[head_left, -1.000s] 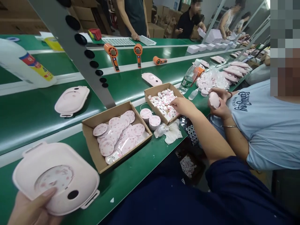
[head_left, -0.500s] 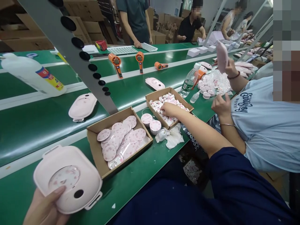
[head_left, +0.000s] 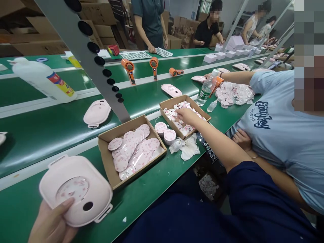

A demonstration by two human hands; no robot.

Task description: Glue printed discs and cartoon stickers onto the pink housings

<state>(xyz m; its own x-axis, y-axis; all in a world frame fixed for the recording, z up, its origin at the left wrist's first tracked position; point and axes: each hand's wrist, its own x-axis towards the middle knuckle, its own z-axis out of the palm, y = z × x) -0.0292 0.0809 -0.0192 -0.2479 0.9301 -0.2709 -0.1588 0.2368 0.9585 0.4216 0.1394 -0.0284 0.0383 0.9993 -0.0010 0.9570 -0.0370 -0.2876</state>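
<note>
At the lower left, my left hand (head_left: 57, 219) grips a pale pink rounded plastic case (head_left: 98, 189), thumb on top. A round floral disc (head_left: 73, 187) sits in the case's recess, near a dark oval spot. My right hand (head_left: 186, 116) reaches into a cardboard box (head_left: 165, 113) of small printed pieces (head_left: 188, 128); its fingers are pinched together among them, and what they hold is hidden. Between my hands stands a larger cardboard box (head_left: 106, 162) with pink patterned round discs (head_left: 136, 145). Two stacks of round discs (head_left: 169, 135) stand between the boxes.
Pink cases (head_left: 97, 111) lie on the green conveyor belt (head_left: 58, 131). Orange handheld fans (head_left: 154, 65) stand beyond it. A slanted metal post (head_left: 88, 57) rises on the left. A water bottle (head_left: 204, 91) and a co-worker in light blue (head_left: 275, 135) are on the right.
The co-worker has lowered the raised pink case to the belt and dropped the other hand to the lap. Cases on the belt have shifted right. My hands stay nearly in place.
</note>
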